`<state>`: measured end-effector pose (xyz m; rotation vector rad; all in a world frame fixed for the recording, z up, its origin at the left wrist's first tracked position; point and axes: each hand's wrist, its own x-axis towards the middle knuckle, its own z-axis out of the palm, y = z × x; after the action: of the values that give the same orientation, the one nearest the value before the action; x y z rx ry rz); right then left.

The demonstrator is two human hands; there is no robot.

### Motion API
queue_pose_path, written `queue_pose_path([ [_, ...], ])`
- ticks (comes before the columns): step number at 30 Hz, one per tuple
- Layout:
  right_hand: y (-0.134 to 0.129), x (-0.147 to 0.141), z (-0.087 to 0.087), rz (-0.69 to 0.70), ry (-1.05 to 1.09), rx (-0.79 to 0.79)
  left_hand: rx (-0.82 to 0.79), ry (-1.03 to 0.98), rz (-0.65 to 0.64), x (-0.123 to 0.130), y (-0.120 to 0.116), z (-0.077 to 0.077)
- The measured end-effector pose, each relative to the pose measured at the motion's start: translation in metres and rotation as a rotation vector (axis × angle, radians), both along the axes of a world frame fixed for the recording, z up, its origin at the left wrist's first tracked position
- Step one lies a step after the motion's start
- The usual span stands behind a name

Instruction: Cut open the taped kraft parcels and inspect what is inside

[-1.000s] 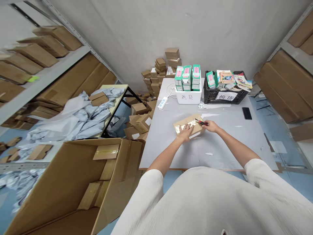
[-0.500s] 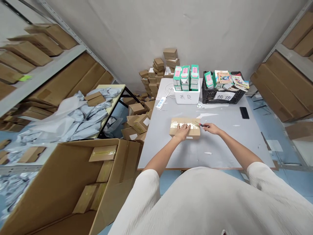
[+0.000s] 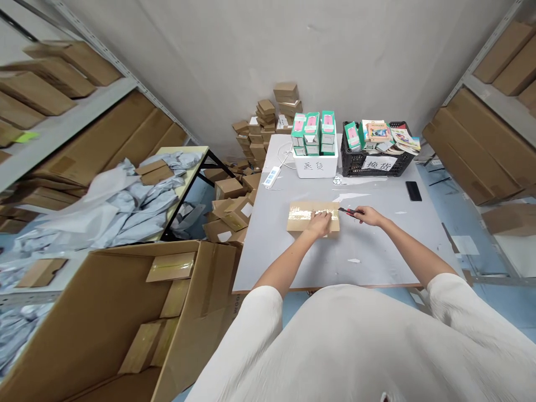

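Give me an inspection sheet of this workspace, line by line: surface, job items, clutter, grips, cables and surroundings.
surface: grey table top, with pale scraps stuck to it
job items: taped kraft cardboard box lying flat; red-and-black utility knife, tip near the box
clutter: crumpled grey mailers on a side table; black phone on the table top
grips: left hand flat on the box; right hand holding the knife
cables: white cord beside a white power strip
surroundings: metal shelves of cartons; small boxes stacked by the wall; large open carton at lower left
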<state>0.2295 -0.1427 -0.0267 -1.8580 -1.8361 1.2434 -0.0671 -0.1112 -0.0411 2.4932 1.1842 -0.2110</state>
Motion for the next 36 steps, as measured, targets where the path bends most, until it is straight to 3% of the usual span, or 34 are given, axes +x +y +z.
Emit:
queue_pose_path([
  [7, 0.013, -0.002, -0.002, 0.198, -0.315, 0.145, -0.004, 0.024, 0.007, 0.002, -0.001, -0.004],
  [14, 0.036, -0.017, -0.004, 0.354, -0.423, 0.187, 0.041, 0.006, -0.008, -0.001, -0.008, -0.005],
  [28, 0.062, -0.021, -0.012, 0.341, -0.351, 0.122, 0.055, 0.021, -0.012, -0.004, -0.013, -0.002],
  [36, 0.054, -0.009, -0.017, 0.31, -0.285, 0.024, 0.057, 0.03, -0.024, -0.004, -0.011, -0.003],
])
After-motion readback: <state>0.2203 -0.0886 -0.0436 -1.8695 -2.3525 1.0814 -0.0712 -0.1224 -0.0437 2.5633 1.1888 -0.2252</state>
